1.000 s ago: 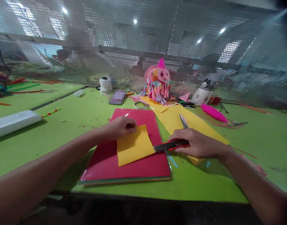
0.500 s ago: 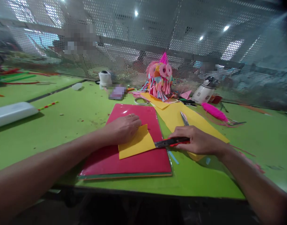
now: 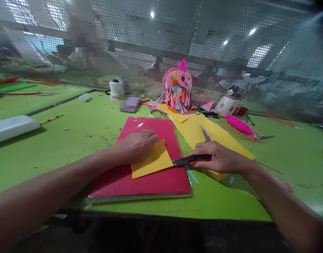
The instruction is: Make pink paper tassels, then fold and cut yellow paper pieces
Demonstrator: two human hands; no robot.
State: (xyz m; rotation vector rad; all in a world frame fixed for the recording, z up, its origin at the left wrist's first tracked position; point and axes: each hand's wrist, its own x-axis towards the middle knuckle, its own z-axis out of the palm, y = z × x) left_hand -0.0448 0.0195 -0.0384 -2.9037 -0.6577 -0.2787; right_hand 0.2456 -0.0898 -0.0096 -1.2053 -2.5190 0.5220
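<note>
My left hand (image 3: 136, 144) lies with fingers flat on the upper left part of a small folded yellow paper (image 3: 153, 162). That paper rests on a red sheet stack (image 3: 140, 182) on the green table. My right hand (image 3: 219, 157) is closed round a red and black utility knife (image 3: 189, 160), whose blade end touches the right edge of the yellow paper. Under my right hand lies a larger yellow sheet (image 3: 195, 131) with scissors (image 3: 205, 133) on it.
At the back stand a pink fringed paper decoration (image 3: 178, 89), a white glue gun or device (image 3: 227, 103), a white bottle (image 3: 115, 88), a tape ring (image 3: 156, 113) and pink yarn (image 3: 240, 125). A white tube (image 3: 13, 127) lies left. A perforated metal screen closes the far side.
My left hand slid forward over the small yellow paper and flattened on it. The paper turned slightly. The knife stayed at its right edge.
</note>
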